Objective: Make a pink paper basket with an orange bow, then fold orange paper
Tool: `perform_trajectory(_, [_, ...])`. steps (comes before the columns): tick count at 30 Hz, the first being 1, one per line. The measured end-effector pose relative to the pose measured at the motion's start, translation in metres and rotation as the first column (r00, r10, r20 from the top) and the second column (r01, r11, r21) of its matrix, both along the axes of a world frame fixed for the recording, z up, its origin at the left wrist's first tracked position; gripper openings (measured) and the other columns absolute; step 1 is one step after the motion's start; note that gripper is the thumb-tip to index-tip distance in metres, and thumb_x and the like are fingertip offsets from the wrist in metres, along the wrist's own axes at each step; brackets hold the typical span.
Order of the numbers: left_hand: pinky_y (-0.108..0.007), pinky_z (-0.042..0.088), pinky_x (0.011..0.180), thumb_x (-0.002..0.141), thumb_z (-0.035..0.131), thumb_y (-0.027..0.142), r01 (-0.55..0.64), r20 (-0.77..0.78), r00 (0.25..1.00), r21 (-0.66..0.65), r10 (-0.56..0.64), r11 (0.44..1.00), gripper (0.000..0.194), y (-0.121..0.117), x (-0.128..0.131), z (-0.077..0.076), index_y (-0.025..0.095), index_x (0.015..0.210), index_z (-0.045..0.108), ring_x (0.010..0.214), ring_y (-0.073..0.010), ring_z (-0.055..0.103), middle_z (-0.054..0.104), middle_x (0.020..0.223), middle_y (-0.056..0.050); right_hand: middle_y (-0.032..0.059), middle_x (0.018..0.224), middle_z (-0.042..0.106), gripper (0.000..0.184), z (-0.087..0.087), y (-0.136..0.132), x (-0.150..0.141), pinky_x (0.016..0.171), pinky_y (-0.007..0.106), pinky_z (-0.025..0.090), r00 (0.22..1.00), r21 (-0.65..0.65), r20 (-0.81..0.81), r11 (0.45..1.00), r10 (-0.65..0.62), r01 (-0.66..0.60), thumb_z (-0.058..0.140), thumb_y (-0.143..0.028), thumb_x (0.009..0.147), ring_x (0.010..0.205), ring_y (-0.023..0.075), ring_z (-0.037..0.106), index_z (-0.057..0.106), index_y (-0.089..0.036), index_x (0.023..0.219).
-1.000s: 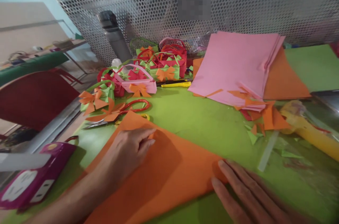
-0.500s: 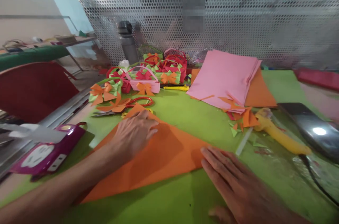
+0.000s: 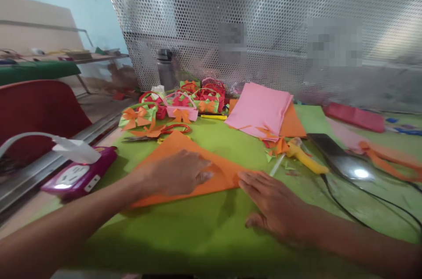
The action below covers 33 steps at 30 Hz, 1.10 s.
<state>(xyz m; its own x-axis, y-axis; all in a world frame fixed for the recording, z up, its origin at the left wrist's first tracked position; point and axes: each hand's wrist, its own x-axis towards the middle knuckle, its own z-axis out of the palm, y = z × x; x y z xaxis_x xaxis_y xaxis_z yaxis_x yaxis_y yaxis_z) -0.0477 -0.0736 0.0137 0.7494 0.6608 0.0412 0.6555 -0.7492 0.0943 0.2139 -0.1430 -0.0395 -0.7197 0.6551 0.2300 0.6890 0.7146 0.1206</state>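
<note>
A sheet of orange paper (image 3: 180, 143), folded into a triangle, lies on the green table covering. My left hand (image 3: 180, 172) rests on the middle of it, palm down with the fingers stretched toward the right. At the paper's right corner lies my right hand (image 3: 273, 197), its fingers flat on the edge and its thumb apart on the green surface. Neither hand grips anything. Just beyond the paper's far tip are red-handled scissors (image 3: 176, 128), partly covered by orange paper scraps (image 3: 150, 129).
Small paper baskets (image 3: 180, 112) with bows stand at the back, near a grey bottle (image 3: 165, 72) and a yellow cutter (image 3: 213, 117). Pink sheets (image 3: 257, 110) are stacked behind. A yellow glue gun (image 3: 308, 159) and a phone (image 3: 339, 156) lie right; a purple power strip (image 3: 79, 173) sits left.
My left hand has slid from near the paper's far tip toward its middle, closer to me. The right hand stays at the right corner. The camera view has shifted and tilted up.
</note>
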Motion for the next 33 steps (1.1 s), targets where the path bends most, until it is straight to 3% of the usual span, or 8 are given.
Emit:
perform_trajectory(3, [-0.04, 0.045, 0.082, 0.097, 0.03, 0.041, 0.072, -0.087, 0.993, -0.064, -0.078, 0.995, 0.042, -0.012, 0.002, 0.002, 0.02, 0.121, 0.056, 0.092, -0.0252, 0.058, 0.063, 0.1, -0.011, 0.0227, 0.11, 0.064, 0.076, 0.008, 0.005, -0.011, 0.086, 0.045, 0.046, 1.0, -0.02, -0.002, 1.0, 0.0, 0.0, 0.026, -0.067, 0.087, 0.098, 0.0292, 0.061, 0.06, -0.004, 0.114])
perform_trajectory(6, [-0.047, 0.045, 0.082, 0.094, 0.029, 0.05, 0.076, -0.133, 0.987, -0.089, -0.088, 0.993, 0.051, -0.02, 0.005, 0.0, 0.02, 0.13, 0.049, 0.096, -0.0292, 0.054, 0.057, 0.104, -0.014, 0.019, 0.101, 0.067, 0.079, 0.015, 0.014, -0.027, 0.081, 0.047, 0.045, 0.998, -0.042, 0.05, 0.998, -0.04, 0.042, 0.025, -0.068, 0.085, 0.087, 0.0287, 0.063, 0.05, -0.006, 0.127])
perform_trajectory(10, [-0.061, 0.039, 0.085, 0.088, 0.028, 0.064, 0.005, -0.186, 0.983, -0.038, -0.012, 0.999, 0.071, -0.027, 0.007, -0.012, 0.02, 0.143, 0.032, 0.112, -0.042, 0.044, 0.046, 0.121, -0.023, 0.017, 0.101, 0.065, 0.069, 0.021, 0.026, -0.047, 0.086, 0.05, 0.041, 0.982, -0.09, 0.123, 0.984, -0.145, 0.157, 0.032, -0.065, 0.087, 0.095, 0.0305, 0.059, 0.051, -0.014, 0.129])
perform_trajectory(14, [-0.069, 0.027, 0.093, 0.085, 0.019, 0.071, -0.065, -0.159, 0.986, -0.048, 0.057, 0.997, 0.08, -0.033, 0.005, -0.026, 0.02, 0.146, 0.022, 0.129, -0.0499, 0.024, 0.032, 0.137, -0.026, 0.02, 0.115, 0.06, 0.063, 0.013, 0.026, -0.051, 0.091, 0.052, 0.039, 0.977, -0.126, 0.126, 0.974, -0.171, 0.186, 0.036, -0.06, 0.088, 0.107, 0.0325, 0.054, 0.053, -0.011, 0.124])
perform_trajectory(17, [-0.07, 0.021, 0.096, 0.083, 0.018, 0.075, -0.097, -0.129, 0.988, -0.085, 0.085, 0.992, 0.084, -0.036, 0.005, -0.032, 0.02, 0.147, 0.02, 0.133, -0.0523, 0.012, 0.023, 0.144, -0.028, 0.0247, 0.138, 0.043, 0.068, 0.002, 0.021, -0.049, 0.099, 0.051, 0.035, 0.977, -0.162, 0.101, 0.966, -0.187, 0.201, 0.038, -0.058, 0.089, 0.127, 0.0344, 0.041, 0.043, -0.006, 0.133])
perform_trajectory(21, [-0.071, 0.018, 0.096, 0.079, 0.019, 0.079, -0.127, -0.137, 0.984, -0.11, 0.111, 0.986, 0.091, -0.036, 0.007, -0.034, 0.019, 0.147, 0.02, 0.132, -0.0545, 0.007, 0.019, 0.145, -0.031, 0.0254, 0.148, 0.027, 0.07, -0.002, 0.015, -0.052, 0.109, 0.05, 0.026, 0.972, -0.285, 0.059, 0.93, -0.226, 0.233, 0.036, -0.052, 0.092, 0.137, 0.0341, 0.024, 0.029, -0.002, 0.142])
perform_trajectory(26, [-0.07, 0.018, 0.098, 0.078, 0.028, 0.078, -0.115, -0.098, 0.989, -0.062, 0.108, 0.991, 0.09, -0.033, 0.004, -0.043, 0.02, 0.146, 0.024, 0.134, -0.0515, 0.009, 0.023, 0.145, -0.029, 0.0238, 0.149, 0.021, 0.07, 0.007, 0.006, -0.04, 0.11, 0.051, 0.024, 0.986, -0.374, 0.005, 0.914, -0.168, 0.158, 0.035, -0.048, 0.093, 0.139, 0.0311, 0.018, 0.024, -0.001, 0.143])
perform_trajectory(33, [-0.071, 0.022, 0.097, 0.076, 0.038, 0.077, -0.096, -0.01, 0.995, 0.001, 0.096, 0.995, 0.088, -0.03, -0.002, -0.057, 0.024, 0.145, 0.026, 0.134, -0.0504, 0.014, 0.028, 0.144, -0.026, 0.0184, 0.151, 0.019, 0.069, -0.003, -0.018, 0.008, 0.108, 0.062, 0.018, 0.951, -0.332, 0.08, 0.892, -0.297, 0.307, 0.029, -0.05, 0.094, 0.14, 0.031, 0.016, 0.018, -0.006, 0.146])
